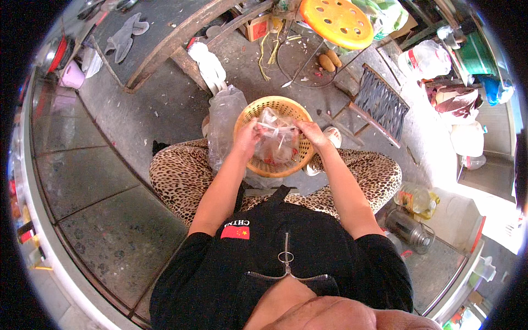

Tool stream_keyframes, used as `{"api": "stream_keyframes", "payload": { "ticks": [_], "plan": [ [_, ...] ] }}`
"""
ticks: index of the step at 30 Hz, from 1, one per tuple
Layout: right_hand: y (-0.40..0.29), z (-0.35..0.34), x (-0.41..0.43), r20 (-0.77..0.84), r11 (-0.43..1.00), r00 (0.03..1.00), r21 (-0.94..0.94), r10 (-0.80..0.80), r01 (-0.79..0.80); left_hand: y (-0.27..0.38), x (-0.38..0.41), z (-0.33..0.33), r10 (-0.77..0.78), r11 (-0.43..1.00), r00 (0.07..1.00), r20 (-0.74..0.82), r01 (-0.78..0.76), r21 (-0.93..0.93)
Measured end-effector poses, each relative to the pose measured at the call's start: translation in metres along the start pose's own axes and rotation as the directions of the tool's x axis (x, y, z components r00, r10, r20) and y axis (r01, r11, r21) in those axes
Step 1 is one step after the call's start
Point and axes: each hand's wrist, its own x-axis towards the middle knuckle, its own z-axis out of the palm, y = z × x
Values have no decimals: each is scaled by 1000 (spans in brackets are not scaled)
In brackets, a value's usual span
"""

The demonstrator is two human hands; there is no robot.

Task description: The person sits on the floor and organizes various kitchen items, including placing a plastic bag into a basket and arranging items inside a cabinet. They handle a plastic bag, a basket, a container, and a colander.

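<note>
A yellow perforated plastic basket point(244, 110) sits between my knees. Inside it lies a clear plastic bag point(277, 148) with some red contents that I cannot make out. The bag's white handles point(275, 130) cross in what looks like a knot near its top. My left hand point(247, 138) pinches one end of them over the basket's left side. On the opposite side, my right hand point(311, 133) grips the other end between thumb and fingers. A large crumpled clear plastic bag point(227, 123) stands against the basket's left side.
Ahead is an orange round stool point(337, 22), with potatoes point(327, 63) on the floor beneath. A folding stool with a woven strap seat point(381, 101) leans at right. A wooden-edged table point(165, 49) stands front left. A plastic bottle point(412, 198) and a jar point(406, 229) lie beside my right knee.
</note>
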Motion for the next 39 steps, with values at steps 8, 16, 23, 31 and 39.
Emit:
{"api": "stream_keyframes", "payload": {
  "ticks": [8,16,23,31,39],
  "plan": [
    [-15,26,-20,350,963,908,-52,-231,265,11,-27,30,-85,966,964,250,19,257],
    [-19,26,-14,342,976,934,-143,-109,166,-10,-2,4,-131,969,919,372,40,242],
    [-36,25,-5,357,917,929,-328,-100,225,-4,-9,10,-169,977,927,334,112,183],
    [-32,31,10,302,721,924,-584,-235,374,-9,-2,15,-99,967,965,242,36,251],
    [-31,29,12,280,735,949,-611,-147,294,-23,10,10,4,958,992,124,-40,284]
  ]
}}
